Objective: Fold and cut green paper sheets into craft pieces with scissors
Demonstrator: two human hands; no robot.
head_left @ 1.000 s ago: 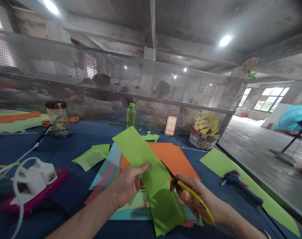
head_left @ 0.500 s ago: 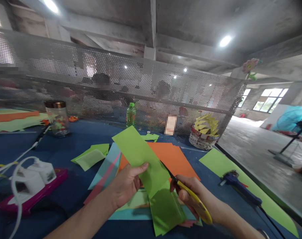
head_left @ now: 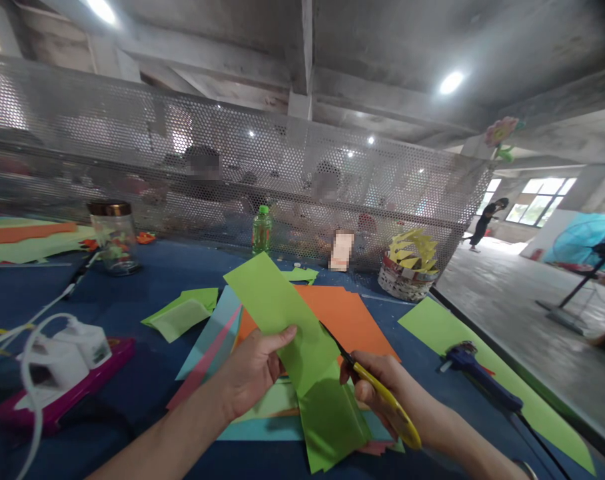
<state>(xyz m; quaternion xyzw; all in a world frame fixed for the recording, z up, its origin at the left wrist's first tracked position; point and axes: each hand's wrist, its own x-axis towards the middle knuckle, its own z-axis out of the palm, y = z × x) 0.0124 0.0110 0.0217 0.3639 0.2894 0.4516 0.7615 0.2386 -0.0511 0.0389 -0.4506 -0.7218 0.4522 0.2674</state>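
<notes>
My left hand (head_left: 260,370) pinches a long strip of green paper (head_left: 277,300) between thumb and fingers, raised at a slant above the table. In my right hand (head_left: 382,387) is a pair of scissors (head_left: 385,393) with yellow handles and dark blades. The blades lie against the right edge of the green strip; how far they are parted I cannot tell. Below the strip, a folded green piece (head_left: 330,420) hangs or lies in front; whether it is joined is unclear. Orange paper (head_left: 352,317) and light blue paper (head_left: 202,353) form a stack underneath.
A blue glue gun (head_left: 482,380) rests on green paper (head_left: 547,413) at right. Along the back stand a green bottle (head_left: 262,232), a basket (head_left: 407,277) and a mesh partition (head_left: 282,160). On the left are a glass jar (head_left: 115,240) and a magenta power strip (head_left: 77,393) with cables.
Both hands, the scissors and the green strip stay almost where they were, with the yellow handles shifted very slightly. A person has come into view by the far right windows.
</notes>
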